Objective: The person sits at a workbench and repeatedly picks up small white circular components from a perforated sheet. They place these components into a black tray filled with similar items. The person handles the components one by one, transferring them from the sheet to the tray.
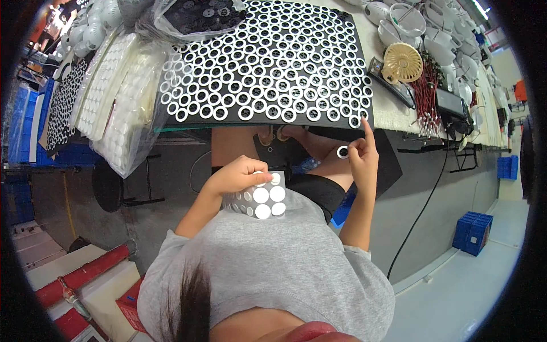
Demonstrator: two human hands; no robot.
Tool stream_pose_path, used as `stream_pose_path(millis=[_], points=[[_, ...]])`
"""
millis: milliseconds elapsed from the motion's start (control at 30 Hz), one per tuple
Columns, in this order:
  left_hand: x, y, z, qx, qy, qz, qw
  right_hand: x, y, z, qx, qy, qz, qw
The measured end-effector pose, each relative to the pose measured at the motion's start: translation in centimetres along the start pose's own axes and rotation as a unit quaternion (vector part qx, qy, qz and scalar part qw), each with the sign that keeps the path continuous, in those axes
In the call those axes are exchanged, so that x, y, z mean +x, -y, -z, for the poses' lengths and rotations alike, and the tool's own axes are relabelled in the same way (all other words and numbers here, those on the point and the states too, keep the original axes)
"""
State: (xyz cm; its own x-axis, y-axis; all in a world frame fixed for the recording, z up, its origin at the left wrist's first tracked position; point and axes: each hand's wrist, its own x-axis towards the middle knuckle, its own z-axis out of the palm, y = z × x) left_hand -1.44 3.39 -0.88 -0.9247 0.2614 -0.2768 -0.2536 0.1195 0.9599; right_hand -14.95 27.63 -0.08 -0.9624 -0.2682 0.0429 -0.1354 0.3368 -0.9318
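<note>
My left hand (242,174) is closed on a sheet of round white stickers (278,194), its thumb lying over the sheet's top edge, in front of my shirt. To the right, my right hand (363,158) grips a white ring with a dark centre (342,152) near its thumb. Its index finger points up to the near right corner of a black board (228,120), where it is close to or touching another ring (363,114). Rows of such white rings with black centres (289,115) cover the board.
Left of the board lie plastic bags of white round pieces (117,97). An open clear bag of black discs (199,17) sits at the back. On the right are a cream-coloured small fan (403,62), red wires (426,102), a black device (451,104) and white housings (407,20).
</note>
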Motion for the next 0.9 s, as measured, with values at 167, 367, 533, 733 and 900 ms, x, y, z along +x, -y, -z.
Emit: stream_pose_path(millis=[167, 367, 533, 733, 900], points=[[0.0, 0.1, 0.0, 0.0, 0.003, -0.006, 1.0, -0.6, -0.5, -0.7, -0.029, 0.022, 0.027, 0.999], [0.0, -0.2, 0.0, 0.006, 0.002, -0.01, 1.0, -1.2, -0.4, -1.4, 0.0, 0.034, 0.002, 0.999], [0.1, -0.2, 0.0, 0.02, 0.007, -0.007, 1.0, -1.1, -0.1, -1.7, -0.004, 0.037, 0.007, 0.999], [0.0, -0.1, 0.0, 0.011, 0.007, 0.001, 1.0, -0.7, -0.5, -1.7, -0.013, 0.032, 0.019, 0.999], [0.0, 0.1, 0.0, 0.012, 0.007, -0.007, 1.0, -0.4, -1.1, -1.9, -0.006, 0.028, 0.024, 0.999]])
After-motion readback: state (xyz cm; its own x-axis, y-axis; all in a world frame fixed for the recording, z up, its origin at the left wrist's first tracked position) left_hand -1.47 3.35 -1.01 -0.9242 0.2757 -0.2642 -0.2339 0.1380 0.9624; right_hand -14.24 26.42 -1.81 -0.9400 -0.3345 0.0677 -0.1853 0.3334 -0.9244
